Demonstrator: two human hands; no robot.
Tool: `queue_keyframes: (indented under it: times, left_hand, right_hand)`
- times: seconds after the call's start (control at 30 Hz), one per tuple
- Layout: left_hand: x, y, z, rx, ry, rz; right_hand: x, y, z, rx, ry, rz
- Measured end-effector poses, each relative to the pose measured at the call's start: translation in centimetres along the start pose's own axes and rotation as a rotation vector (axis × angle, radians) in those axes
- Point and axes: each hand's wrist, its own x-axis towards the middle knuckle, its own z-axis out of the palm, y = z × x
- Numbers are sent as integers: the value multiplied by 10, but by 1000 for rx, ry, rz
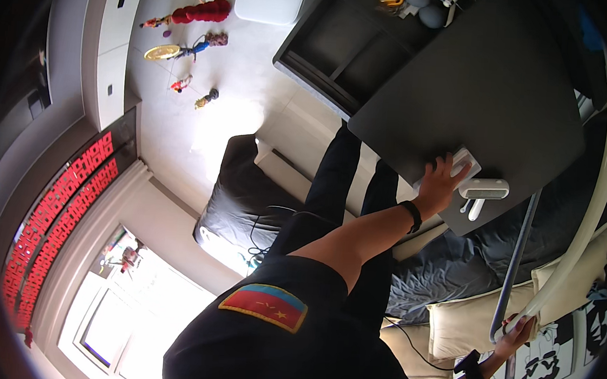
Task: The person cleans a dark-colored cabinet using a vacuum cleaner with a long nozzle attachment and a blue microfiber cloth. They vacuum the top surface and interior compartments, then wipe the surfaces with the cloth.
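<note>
My left hand (437, 184), with a black band at the wrist, is on the dark tabletop (475, 80) near its corner. Its thumb and fingers hold a small clear plastic box (469, 163). Just beside that hand lies a white device (484, 189) with a grey panel, with a small white piece (474, 209) against it. Far to the right, my right hand (518, 331) grips the end of a long white tube (576, 245). A grey ribbed hose (515, 267) meets the tube at this hand; the tube's far end cannot be made out.
An open table compartment (339, 49) adjoins the tabletop, with several items at its top. Several figurines (202, 11) stand on the light floor (283, 98) near a white box-like object (272, 0). Beige cushions (463, 319) lie on a black sofa (440, 270). A cable (414, 345) hangs near my right arm.
</note>
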Motion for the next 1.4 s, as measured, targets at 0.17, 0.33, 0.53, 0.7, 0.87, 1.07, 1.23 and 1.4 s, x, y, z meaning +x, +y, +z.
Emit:
queue_keyframes:
  times: [0.17, 0.33, 0.53, 0.7, 0.87, 1.07, 1.23, 1.4]
  left_hand:
    - [0, -42, -49, -351, -212, 27]
    - [-5, -165, -155, -398, 303, -190]
    - [65, -300, -210, -40, 241, -269]
    - [106, -336, -175, 69, 275, -171]
    - [114, -331, -164, 201, 263, -206]
    - [116, -313, -176, 175, 88, -531]
    - [112, -302, -167, 183, 305, -524]
    - [116, -306, -167, 262, 194, -534]
  right_hand:
    - [4, -16, -3, -29, 21, -6]
    - [7, -33, 9, -84, 6, -66]
    - [5, -49, 31, -29, -30, -92]
    - [-2, -57, 41, -19, -34, -87]
    - [-4, -58, 47, -28, -29, -110]
    - [-6, -53, 46, -46, -58, -144]
    - [-5, -43, 47, -3, -62, -133]
    - [-5, -33, 45, 16, -69, -129]
